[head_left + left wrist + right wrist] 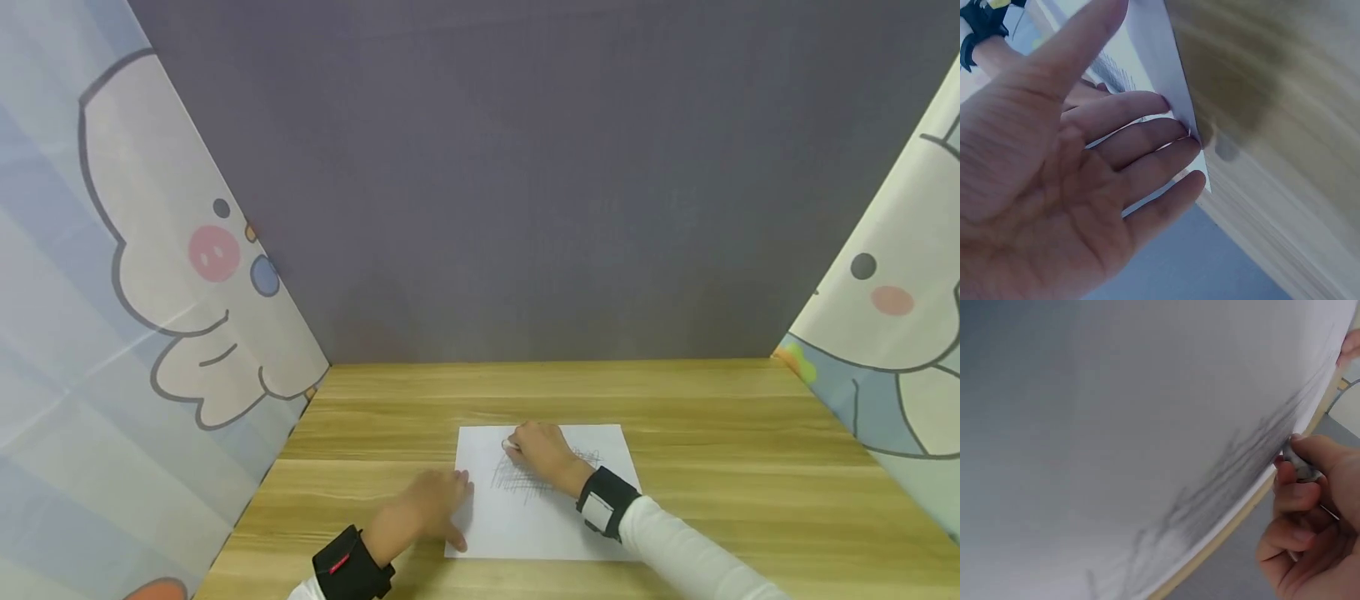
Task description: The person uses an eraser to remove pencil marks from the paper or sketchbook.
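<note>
A white sheet of paper lies on the table, with crosshatched pencil lines across its upper middle. My right hand is over these lines, near the sheet's far edge. Between thumb and curled fingers it pinches a small white eraser smudged with grey, held right at the paper. At the sheet's left edge, my left hand rests with fingers extended and thumb spread. Its palm and fingers show in the left wrist view, fingertips along the paper's border.
The wood-grain table extends around the sheet on every side. A dark grey panel rises behind it, and cloths with cartoon prints hang at left and right. Each wrist wears a black band.
</note>
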### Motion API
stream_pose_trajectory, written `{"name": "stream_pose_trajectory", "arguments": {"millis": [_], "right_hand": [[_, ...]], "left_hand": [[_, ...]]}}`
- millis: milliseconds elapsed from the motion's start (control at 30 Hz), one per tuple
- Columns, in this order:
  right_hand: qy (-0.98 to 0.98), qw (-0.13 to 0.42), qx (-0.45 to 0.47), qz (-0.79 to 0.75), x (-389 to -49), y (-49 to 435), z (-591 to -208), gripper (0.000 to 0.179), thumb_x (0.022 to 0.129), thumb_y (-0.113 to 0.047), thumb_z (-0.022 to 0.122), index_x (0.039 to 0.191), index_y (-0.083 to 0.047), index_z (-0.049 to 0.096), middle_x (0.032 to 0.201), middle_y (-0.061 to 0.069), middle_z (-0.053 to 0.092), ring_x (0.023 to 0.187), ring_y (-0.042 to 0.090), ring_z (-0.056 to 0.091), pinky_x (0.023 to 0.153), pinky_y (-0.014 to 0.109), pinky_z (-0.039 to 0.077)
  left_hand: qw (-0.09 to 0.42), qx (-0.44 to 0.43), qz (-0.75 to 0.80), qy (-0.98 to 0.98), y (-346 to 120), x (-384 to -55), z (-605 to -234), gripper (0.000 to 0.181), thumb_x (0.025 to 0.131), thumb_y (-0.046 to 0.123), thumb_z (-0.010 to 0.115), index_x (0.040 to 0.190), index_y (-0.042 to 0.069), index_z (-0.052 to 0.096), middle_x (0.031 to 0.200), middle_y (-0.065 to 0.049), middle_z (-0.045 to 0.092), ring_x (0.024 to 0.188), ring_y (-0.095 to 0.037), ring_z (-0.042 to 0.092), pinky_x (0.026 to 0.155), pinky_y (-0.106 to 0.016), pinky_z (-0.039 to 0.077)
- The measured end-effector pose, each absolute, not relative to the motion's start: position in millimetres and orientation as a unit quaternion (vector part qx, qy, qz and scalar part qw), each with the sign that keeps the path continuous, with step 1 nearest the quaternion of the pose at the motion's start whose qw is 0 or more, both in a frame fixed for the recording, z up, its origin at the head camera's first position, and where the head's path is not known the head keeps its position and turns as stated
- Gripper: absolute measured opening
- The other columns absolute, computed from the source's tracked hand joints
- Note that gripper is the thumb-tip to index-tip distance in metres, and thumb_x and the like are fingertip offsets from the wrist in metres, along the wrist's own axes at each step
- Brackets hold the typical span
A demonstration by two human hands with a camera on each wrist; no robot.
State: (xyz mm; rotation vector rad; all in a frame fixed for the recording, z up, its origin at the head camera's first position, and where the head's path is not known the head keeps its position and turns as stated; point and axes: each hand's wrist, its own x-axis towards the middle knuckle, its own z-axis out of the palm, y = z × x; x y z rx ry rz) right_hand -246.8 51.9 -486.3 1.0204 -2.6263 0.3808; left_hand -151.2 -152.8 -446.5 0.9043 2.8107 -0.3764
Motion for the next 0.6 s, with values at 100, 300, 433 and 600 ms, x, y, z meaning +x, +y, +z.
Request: {"name": "stream_pose_trajectory", "arguments": {"millis": [100,300,433,600], "right_hand": [[-0.909,0.13,0.366,0.153,-244.0,50.5,-482.1,0.023,0.082,-0.02,0.074,0.062,-0.015,0.066,0.055,-0.007,0.051,0.047,0.002,0.035,0.039,0.016,0.03],[-0.915,0.139,0.36,0.12,-243.5,45.4,-481.0,0.011,0.082,-0.024,0.075,0.074,-0.016,0.073,0.057,-0.007,0.056,0.049,0.002,0.038,0.04,0.017,0.033],[-0.918,0.136,0.354,0.118,-244.1,44.8,-483.9,0.01,0.081,-0.022,0.075,0.085,-0.013,0.072,0.063,-0.002,0.063,0.051,0.004,0.042,0.041,0.021,0.041],[-0.926,0.139,0.328,0.127,-246.2,47.9,-487.5,0.017,0.081,-0.022,0.076,0.091,-0.011,0.068,0.07,0.002,0.067,0.052,0.004,0.046,0.044,0.023,0.046]], "left_hand": [[0.038,0.316,-0.137,0.938,-152.5,-149.2,-446.0,0.074,0.058,0.065,0.077,0.107,0.009,0.066,0.098,-0.003,0.066,0.087,-0.014,0.057,0.073,-0.026,0.051],[0.012,0.326,-0.104,0.94,-154.8,-146.4,-447.0,0.06,0.057,0.061,0.08,0.089,0.012,0.066,0.073,0.004,0.06,0.065,-0.008,0.051,0.054,-0.023,0.045],[0.016,0.326,-0.085,0.941,-157.9,-144.9,-450.3,0.063,0.058,0.059,0.079,0.096,0.01,0.067,0.076,0.003,0.062,0.064,-0.007,0.05,0.052,-0.023,0.045],[0.016,0.338,-0.079,0.938,-159.2,-144.9,-452.4,0.055,0.058,0.058,0.08,0.088,0.014,0.067,0.07,0.007,0.059,0.06,-0.004,0.046,0.05,-0.021,0.042]]}}
